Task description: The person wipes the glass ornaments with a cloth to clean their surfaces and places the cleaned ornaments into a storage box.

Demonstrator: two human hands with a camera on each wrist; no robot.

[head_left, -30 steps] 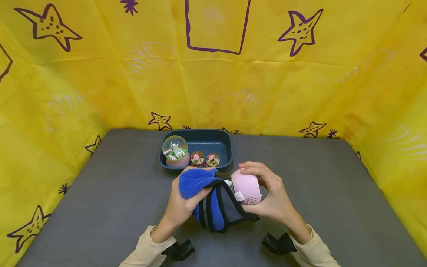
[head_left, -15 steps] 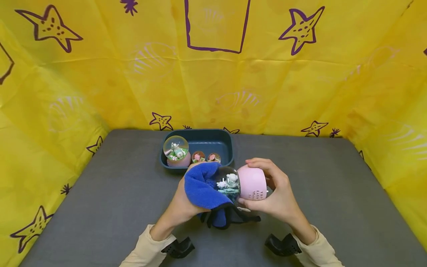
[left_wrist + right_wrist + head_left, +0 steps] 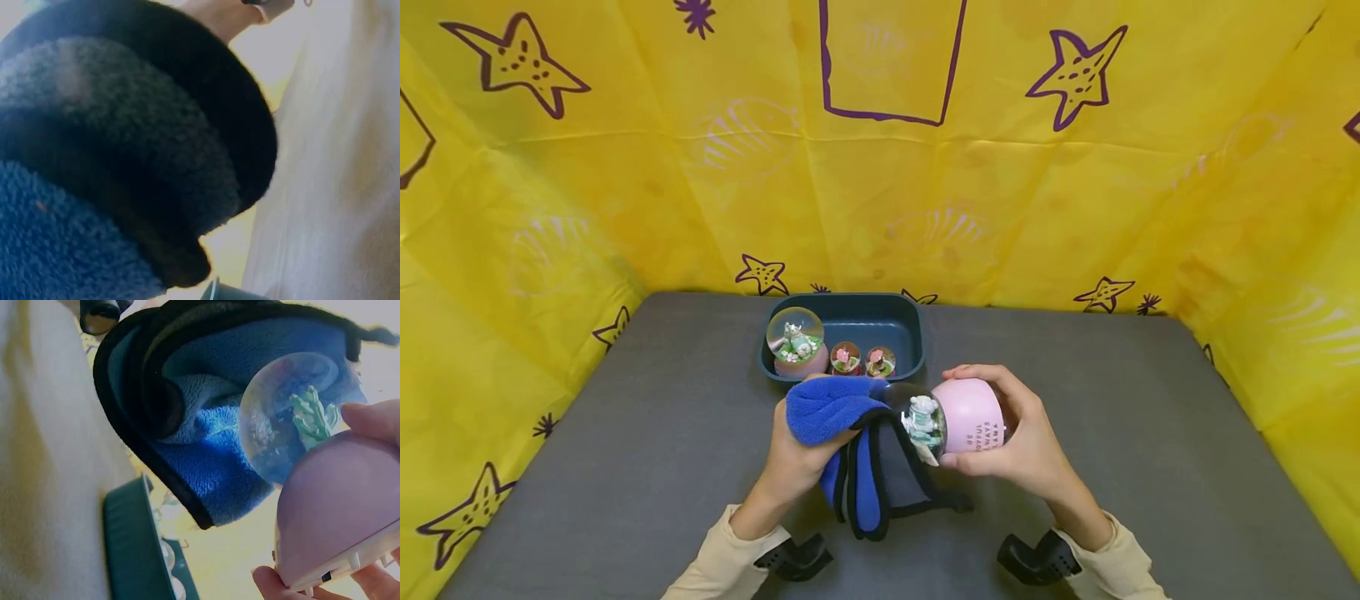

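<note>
My right hand grips the pink base of a snow globe, tipped on its side with its glass ball to the left. Inside the glass is a small white-and-green figure. A blue microfibre cloth with black edging is held in my left hand and lies against the glass, covering its left part. Its folds hang below, showing a grey side. In the right wrist view, the glass ball stands before the cloth. Cloth folds fill much of the left wrist view, hiding the left fingers.
Behind the hands stands a dark teal tray on the grey table. It holds another pink-based snow globe and two small globes with pink flowers. Yellow patterned fabric surrounds the table at the back and sides.
The cloth swept up over the glass, then back down and left, its folds hanging open again. The snow globe has turned in my right hand, bringing the base's lettering round and the figure into view.
</note>
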